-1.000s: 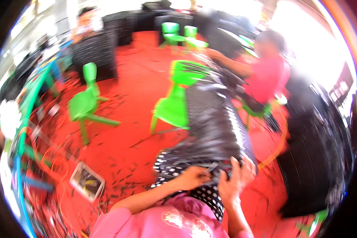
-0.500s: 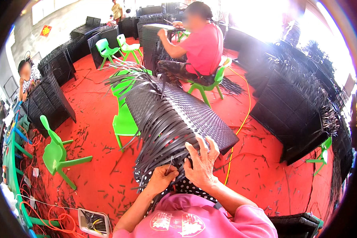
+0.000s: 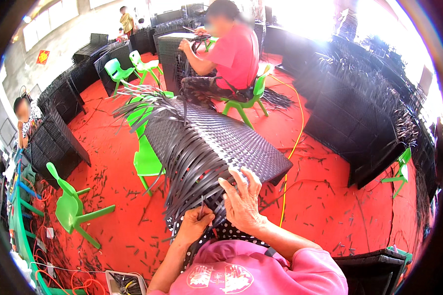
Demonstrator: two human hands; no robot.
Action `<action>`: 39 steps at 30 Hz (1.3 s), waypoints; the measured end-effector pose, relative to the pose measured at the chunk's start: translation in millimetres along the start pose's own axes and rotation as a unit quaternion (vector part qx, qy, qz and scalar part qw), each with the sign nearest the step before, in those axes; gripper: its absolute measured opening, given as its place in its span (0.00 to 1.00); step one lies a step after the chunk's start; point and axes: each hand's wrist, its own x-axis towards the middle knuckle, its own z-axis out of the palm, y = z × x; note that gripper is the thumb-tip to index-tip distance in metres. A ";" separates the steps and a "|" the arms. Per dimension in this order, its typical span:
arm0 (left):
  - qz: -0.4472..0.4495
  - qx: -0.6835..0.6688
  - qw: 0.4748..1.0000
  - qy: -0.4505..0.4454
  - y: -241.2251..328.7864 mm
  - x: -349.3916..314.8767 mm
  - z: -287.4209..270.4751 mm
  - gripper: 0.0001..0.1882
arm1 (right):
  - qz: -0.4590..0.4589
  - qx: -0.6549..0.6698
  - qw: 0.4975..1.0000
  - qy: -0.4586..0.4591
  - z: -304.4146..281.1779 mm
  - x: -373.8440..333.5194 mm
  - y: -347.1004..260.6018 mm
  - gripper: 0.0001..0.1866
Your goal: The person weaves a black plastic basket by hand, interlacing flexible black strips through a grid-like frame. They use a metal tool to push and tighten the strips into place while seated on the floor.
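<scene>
On the wearer's lap, over dotted trousers [image 3: 230, 232], lies the black woven piece [image 3: 241, 140], its long body slanting away up-left, near corner pointing right. Loose strips [image 3: 186, 160] fan off its left side and bunch toward the hands. Changed: a second ago the view was smeared and the piece ran more straight ahead; now sharp, piece angled. Some or all of that could be head turn. Versus half a second ago, small stuff only: whole scene slid slightly left, and the right hand [image 3: 243, 200] now sits a touch further from the near corner. Likely meaning: same spot being worked, strips steadied, little visible progress.

Left hand [image 3: 196, 223]: tight pinch grip, fingers curled on a slim tool [image 3: 202, 202], tip up among the strips; kind of tool can't be told. Right hand: loose grip, fingers extended and apart, laid flat-ish over strips where they meet the weave, nothing visibly clasped. Thumb contact unclear. So the piece lies just beyond both hands; the strip ends come in between and under them, left hand at the loose ends, right hand nearer the tight weave.
</scene>
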 end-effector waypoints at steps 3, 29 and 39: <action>0.011 -0.028 1.000 0.003 1.5 -0.5 2.6 0.02 | -0.001 0.009 1.000 0.010 0.6 0.4 -0.5 0.26; -0.144 -0.071 0.986 -0.050 -2.7 -69.9 -48.4 0.06 | -0.103 0.139 0.985 -0.003 -51.8 -9.3 -0.3 0.06; -0.103 -0.016 0.992 -0.067 -0.9 -112.5 -48.9 0.04 | -0.290 0.180 0.877 -0.338 19.4 -18.9 -54.8 0.16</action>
